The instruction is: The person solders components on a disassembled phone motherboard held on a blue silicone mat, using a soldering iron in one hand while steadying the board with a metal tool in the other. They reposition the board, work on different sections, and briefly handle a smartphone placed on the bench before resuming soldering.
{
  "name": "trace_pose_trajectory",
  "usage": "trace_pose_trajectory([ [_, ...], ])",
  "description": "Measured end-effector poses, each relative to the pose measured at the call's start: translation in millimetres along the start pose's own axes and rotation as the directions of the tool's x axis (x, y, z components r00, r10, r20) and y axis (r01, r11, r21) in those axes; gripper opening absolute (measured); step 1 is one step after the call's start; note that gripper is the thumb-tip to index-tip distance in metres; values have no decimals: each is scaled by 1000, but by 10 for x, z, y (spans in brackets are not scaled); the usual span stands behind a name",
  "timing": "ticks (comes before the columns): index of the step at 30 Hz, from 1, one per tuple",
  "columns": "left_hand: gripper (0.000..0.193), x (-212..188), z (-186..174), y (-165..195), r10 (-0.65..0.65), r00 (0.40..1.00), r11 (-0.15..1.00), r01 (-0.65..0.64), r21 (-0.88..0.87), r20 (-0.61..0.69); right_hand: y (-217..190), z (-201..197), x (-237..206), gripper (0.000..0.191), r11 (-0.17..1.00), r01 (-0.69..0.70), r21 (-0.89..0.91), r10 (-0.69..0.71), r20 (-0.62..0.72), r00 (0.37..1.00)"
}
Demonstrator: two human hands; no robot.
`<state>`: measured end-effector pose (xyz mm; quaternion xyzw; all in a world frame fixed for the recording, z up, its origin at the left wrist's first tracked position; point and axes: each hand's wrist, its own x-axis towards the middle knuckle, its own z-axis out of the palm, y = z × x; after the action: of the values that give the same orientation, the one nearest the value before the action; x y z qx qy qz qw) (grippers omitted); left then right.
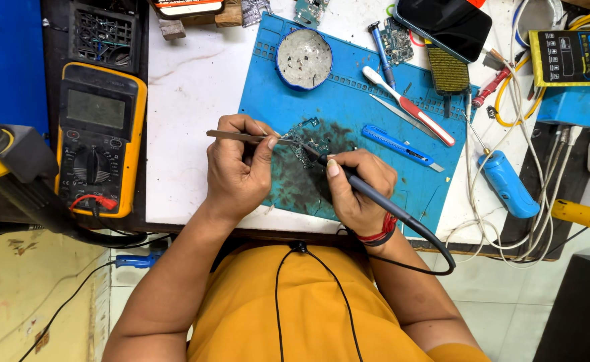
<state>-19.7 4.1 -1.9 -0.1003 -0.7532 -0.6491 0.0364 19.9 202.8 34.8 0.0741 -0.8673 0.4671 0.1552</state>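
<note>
The left hand (236, 175) is curled shut around thin metal tweezers (244, 137). The tweezers lie almost flat, and their long line runs from left to right, with the sharp end pointing right. The right hand (358, 191) is closed like a fist around a dark soldering iron (375, 199), held like a pencil. The iron slants up and to the left, and its cord trails off to the lower right. Both tips meet at one spot, on a small circuit board (306, 143). The board lies between the two hands, a little above them, just past the fingertips. The tweezers come at it from the left and the iron comes from the lower right, so both hands are about as near. The board is small and dark greenish, with tiny shiny bits and a jagged shape. It sits on a sooty black patch of a blue mat (348, 114) on the white bench (187, 100). A yellow meter (99, 137) lies off to the left.
</note>
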Motion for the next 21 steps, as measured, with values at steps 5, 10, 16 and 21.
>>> trace_pose_trajectory([
  [5,20,7,4,-7,15,1000,1000,-15,8,-2,5,4,3,8,1000,-17,-4,17,-2,1000],
  [10,20,12,5,-14,30,1000,1000,-30,8,-2,8,8,7,8,1000,-5,-3,5,-7,1000],
  [16,20,5,9,-15,32,999,999,-32,13,-12,-6,10,5,7,1000,-5,7,5,-9,1000],
  [21,20,1,7,-14,31,999,1000,-31,-2,-11,-5,7,3,6,1000,-3,6,3,-4,1000],
])
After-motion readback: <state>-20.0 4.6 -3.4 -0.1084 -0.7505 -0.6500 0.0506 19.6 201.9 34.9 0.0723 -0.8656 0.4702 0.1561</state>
